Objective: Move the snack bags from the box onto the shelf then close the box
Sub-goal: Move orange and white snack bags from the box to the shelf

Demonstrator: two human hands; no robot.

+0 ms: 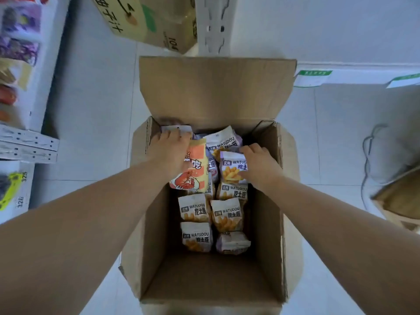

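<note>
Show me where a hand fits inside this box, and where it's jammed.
Free: the bare floor of the brown cardboard box at its near end, between the nearest white WATUDOU snack bags and the near wall. Crowded: the far half, where the left hand grips an orange shrimp-print bag and the right hand pinches a white one.

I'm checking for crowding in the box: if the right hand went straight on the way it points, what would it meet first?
Probably the far WATUDOU bag, just past the gripped bag in the right hand; the wall of the box lies behind it. Depth is unclear.
</note>
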